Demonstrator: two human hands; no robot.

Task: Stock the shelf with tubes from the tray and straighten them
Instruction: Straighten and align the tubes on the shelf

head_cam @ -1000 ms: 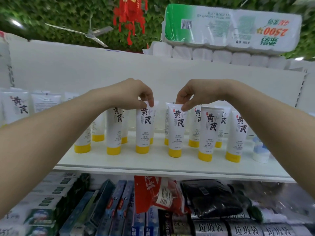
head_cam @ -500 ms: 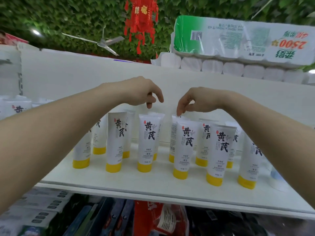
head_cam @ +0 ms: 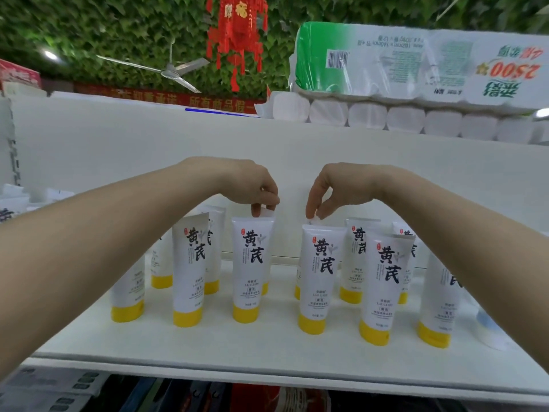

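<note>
The tubes (head_cam: 252, 263) stand cap-down on the white shelf (head_cam: 267, 349); they look light, soft and easy to tip, so the flat top seam is best. Left hand (head_cam: 252, 188) pinches one seam, right hand (head_cam: 329, 191) pinches another tube (head_cam: 319, 272).

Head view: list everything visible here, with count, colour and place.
tubes: about eleven visible, white with yellow caps, standing cap-down on the shelf
shelf: one, white, centre
toilet-paper pack: one, green and white, on top of the shelf unit
ceiling fan: one, white, upper left
hanging ornament: one, red, top centre
packaged goods: several, mixed colours, lower shelf
left hand: pinching a rear tube's top
right hand: pinching a tube's top
</note>
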